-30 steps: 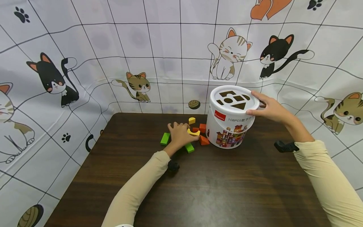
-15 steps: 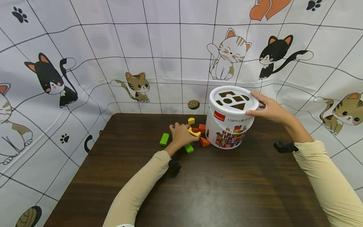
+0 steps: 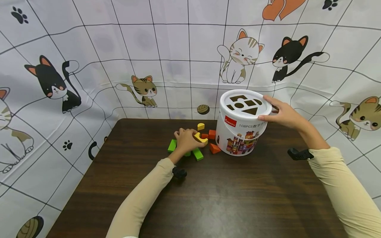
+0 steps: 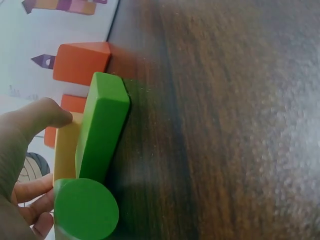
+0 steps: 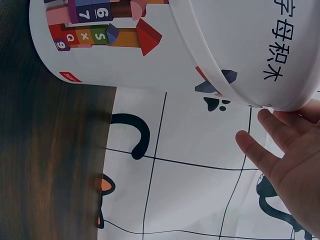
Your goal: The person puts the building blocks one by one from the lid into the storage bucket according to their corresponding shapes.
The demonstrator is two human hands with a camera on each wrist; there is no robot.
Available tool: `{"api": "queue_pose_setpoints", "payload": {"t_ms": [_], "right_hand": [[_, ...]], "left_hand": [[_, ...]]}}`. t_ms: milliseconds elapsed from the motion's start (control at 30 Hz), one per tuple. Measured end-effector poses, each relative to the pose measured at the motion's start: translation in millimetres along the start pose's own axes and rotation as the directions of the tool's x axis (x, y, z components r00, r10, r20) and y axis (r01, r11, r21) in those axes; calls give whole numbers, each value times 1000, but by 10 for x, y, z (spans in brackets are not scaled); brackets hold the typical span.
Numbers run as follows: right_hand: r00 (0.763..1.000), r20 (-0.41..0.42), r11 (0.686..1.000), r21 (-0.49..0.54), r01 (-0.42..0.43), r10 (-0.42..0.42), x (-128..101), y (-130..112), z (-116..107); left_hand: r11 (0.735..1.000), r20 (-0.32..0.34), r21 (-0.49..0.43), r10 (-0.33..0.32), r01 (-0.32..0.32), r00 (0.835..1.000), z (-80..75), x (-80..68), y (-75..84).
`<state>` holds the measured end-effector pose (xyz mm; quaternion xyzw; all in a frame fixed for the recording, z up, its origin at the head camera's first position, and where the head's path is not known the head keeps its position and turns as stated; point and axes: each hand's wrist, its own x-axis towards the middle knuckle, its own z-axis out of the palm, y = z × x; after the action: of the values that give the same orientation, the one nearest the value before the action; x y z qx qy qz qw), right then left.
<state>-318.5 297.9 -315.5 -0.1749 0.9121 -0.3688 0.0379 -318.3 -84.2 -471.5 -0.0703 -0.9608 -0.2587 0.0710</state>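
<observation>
The left hand (image 3: 185, 140) grasps a yellow arch block (image 3: 201, 138) near the tabletop's far edge, beside the white bucket (image 3: 242, 127). The right hand (image 3: 282, 114), fingers relaxed, steadies its lid. About 6 loose blocks remain outside the bucket; sorting looks far from finished.

Three green blocks (image 3: 197, 154), three orange (image 3: 212, 134), two yellow (image 3: 201, 126), one bucket (image 3: 241, 132).
</observation>
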Motion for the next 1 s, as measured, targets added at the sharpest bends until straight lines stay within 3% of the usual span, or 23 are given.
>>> {"api": "queue_pose_setpoints", "payload": {"t_ms": [333, 667, 1000], "right_hand": [[1000, 3, 1000, -3, -5, 5, 1, 3, 11], [1000, 1, 1000, -5, -6, 6, 9, -3, 12], [1000, -3, 1000, 5, 8, -8, 2, -3, 10]], "left_hand": [[999, 41, -16, -31, 31, 999, -12, -22, -23], [998, -39, 19, -56, 57, 998, 80, -29, 60], [997, -49, 47, -57, 60, 997, 101, -17, 93]]}}
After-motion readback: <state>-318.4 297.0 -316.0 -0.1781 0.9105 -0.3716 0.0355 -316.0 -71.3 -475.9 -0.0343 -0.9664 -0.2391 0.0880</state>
